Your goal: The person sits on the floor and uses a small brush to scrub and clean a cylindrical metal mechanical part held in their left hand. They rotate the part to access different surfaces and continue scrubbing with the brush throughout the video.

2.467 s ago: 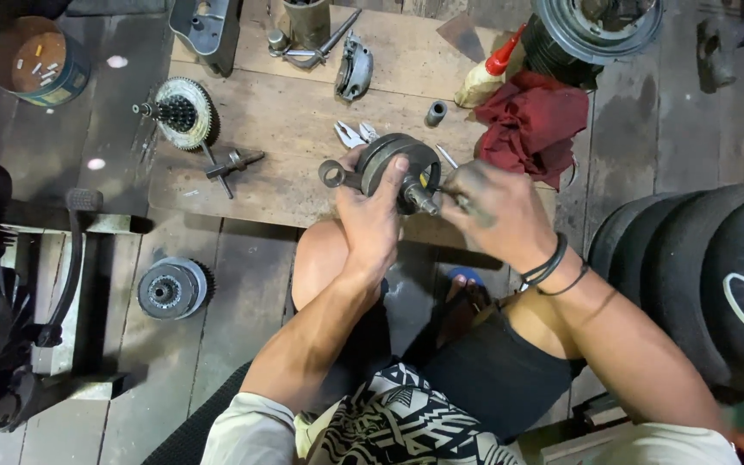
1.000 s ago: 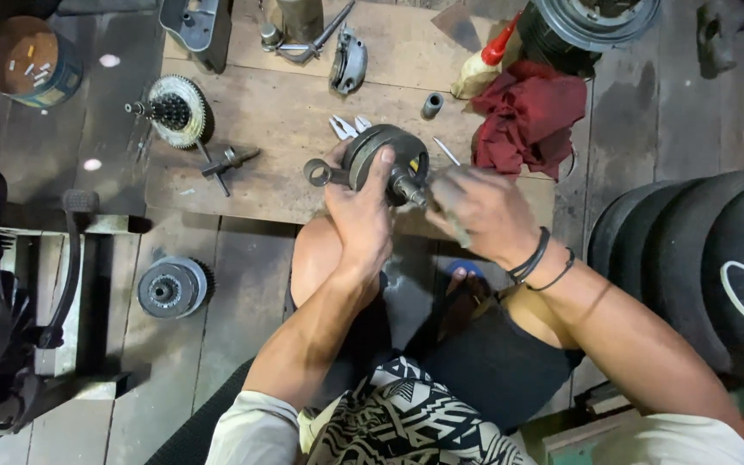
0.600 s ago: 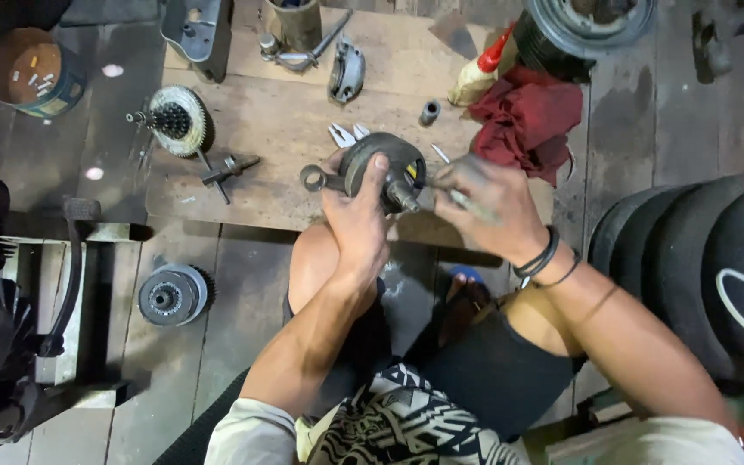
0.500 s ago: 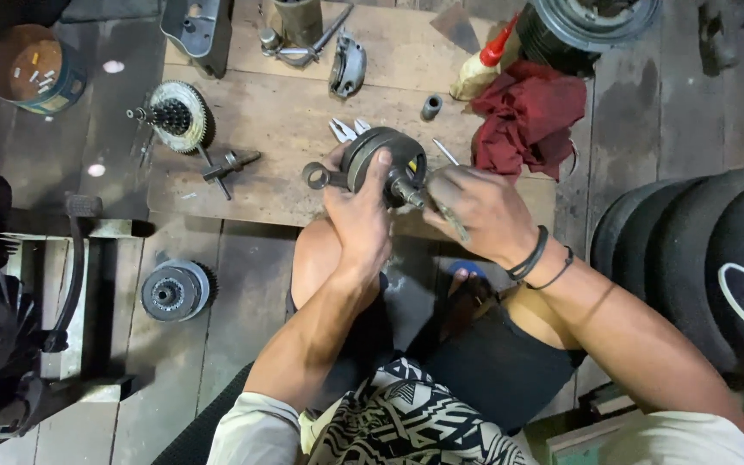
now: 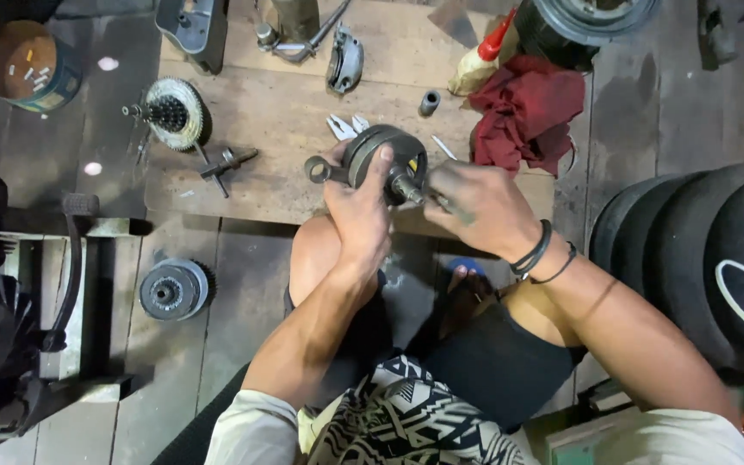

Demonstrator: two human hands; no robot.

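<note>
The left hand clamps the crankshaft, its shaft end pointing right toward the right hand, which pinches a thin tool at that tip.

I am looking down on a floor of dark, worn wooden planks. A paler wooden board, scuffed and stained, is lying on it and serving as a low table. A row of black tyres is standing on edge at the right. A round tin is sitting at the upper left. A red rag is lying crumpled near the board's right end. Light is falling evenly from above; I am seeing no walls or windows.
</note>
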